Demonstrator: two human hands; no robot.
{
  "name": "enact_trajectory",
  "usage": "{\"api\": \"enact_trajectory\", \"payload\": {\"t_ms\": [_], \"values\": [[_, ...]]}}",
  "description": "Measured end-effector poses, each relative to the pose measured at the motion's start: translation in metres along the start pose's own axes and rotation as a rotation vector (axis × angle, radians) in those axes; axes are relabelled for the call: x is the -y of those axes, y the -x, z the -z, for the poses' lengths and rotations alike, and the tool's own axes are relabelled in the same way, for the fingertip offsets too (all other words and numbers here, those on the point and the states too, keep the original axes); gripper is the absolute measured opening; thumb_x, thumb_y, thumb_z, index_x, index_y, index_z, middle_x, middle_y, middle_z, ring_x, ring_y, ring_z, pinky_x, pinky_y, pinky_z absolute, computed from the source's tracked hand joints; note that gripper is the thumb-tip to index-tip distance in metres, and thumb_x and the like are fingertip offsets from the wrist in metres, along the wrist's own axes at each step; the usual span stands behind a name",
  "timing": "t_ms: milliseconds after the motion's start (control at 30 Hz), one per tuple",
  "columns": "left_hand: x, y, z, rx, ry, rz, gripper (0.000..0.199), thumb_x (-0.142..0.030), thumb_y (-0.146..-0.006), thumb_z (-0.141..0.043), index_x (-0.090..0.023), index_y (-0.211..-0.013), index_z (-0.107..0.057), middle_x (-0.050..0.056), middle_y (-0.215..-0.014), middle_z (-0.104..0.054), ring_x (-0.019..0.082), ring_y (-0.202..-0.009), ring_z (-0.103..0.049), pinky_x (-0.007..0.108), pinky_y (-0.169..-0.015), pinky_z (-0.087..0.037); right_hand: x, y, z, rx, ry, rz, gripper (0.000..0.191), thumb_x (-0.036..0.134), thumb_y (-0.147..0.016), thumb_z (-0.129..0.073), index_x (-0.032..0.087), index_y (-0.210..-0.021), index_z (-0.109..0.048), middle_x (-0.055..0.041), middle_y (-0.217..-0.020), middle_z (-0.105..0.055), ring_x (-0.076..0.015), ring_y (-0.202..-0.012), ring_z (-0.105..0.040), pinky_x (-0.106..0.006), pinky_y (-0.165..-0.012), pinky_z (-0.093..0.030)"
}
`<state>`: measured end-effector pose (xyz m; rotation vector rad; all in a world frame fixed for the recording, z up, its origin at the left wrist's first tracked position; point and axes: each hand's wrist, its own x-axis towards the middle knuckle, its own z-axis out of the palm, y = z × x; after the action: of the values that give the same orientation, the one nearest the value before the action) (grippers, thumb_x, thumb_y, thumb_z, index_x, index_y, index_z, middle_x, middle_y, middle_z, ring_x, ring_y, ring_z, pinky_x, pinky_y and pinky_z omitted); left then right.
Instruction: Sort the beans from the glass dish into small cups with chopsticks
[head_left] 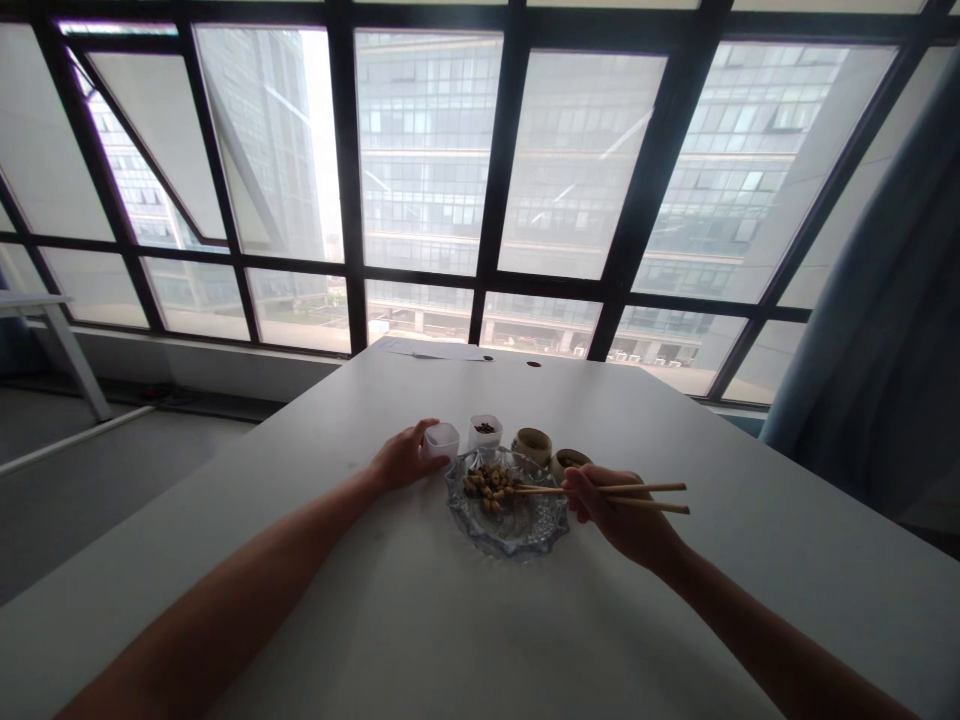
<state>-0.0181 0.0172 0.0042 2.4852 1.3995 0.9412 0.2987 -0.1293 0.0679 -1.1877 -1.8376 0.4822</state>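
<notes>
My left hand (409, 458) is closed around the side of a small translucent white cup (442, 441), which stands at the left rim of a clear glass dish (517, 543). In my right hand (619, 510) is a pair of wooden chopsticks (652, 488), their tips reaching leftward over the dish to a pile of small brown pieces (491, 487), perhaps nuts or beans. Whether the tips pinch a piece is too small to tell. Behind the dish stands a second white cup (486, 438) with dark bits inside. Two brownish cups (532, 447) sit to its right, the nearer one partly hidden by my right hand.
All of this rests on a white table (420, 630). Papers (431, 349) lie at its far edge, near two dark round holes. Beyond are large framed windows, one tilted open. A blue curtain (862, 330) hangs at the right, and another white table (67, 345) stands at the left.
</notes>
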Motion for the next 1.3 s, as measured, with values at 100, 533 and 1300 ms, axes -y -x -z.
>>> {"api": "enact_trajectory", "payload": {"t_ms": [100, 533, 1300], "values": [[-0.001, 0.0, 0.001, 0.0, -0.005, -0.001, 0.07, -0.053, -0.077, -0.066, -0.018, -0.135, -0.046, 0.012, -0.1, -0.069, 0.027, -0.087, -0.067, 0.039, -0.078, -0.052, -0.006, 0.0, -0.003, -0.017, -0.034, -0.025, 0.045, 0.055, -0.091, -0.054, 0.019, -0.066, -0.063, -0.0041, -0.056, -0.064, -0.0159, -0.048, -0.061, -0.025, -0.044, -0.048], [-0.001, 0.0, 0.001, 0.019, -0.019, 0.008, 0.071, -0.053, -0.077, -0.065, -0.018, -0.135, -0.045, 0.011, -0.099, -0.069, 0.027, -0.086, -0.067, 0.038, -0.078, -0.052, -0.008, 0.0, -0.007, -0.13, -0.186, -0.087, 0.046, 0.06, -0.084, -0.061, 0.018, -0.069, -0.067, -0.0036, -0.051, -0.064, -0.0154, -0.041, -0.059, -0.025, -0.039, -0.047], [0.002, 0.0, 0.0, -0.006, 0.007, -0.009, 0.07, -0.053, -0.076, -0.067, -0.021, -0.134, -0.047, 0.01, -0.099, -0.07, 0.026, -0.085, -0.067, 0.037, -0.077, -0.052, -0.009, -0.003, -0.008, -0.13, -0.264, -0.126, 0.047, 0.063, -0.081, -0.063, 0.019, -0.068, -0.066, -0.0046, -0.054, -0.066, -0.0168, -0.046, -0.062, -0.026, -0.043, -0.049]]}}
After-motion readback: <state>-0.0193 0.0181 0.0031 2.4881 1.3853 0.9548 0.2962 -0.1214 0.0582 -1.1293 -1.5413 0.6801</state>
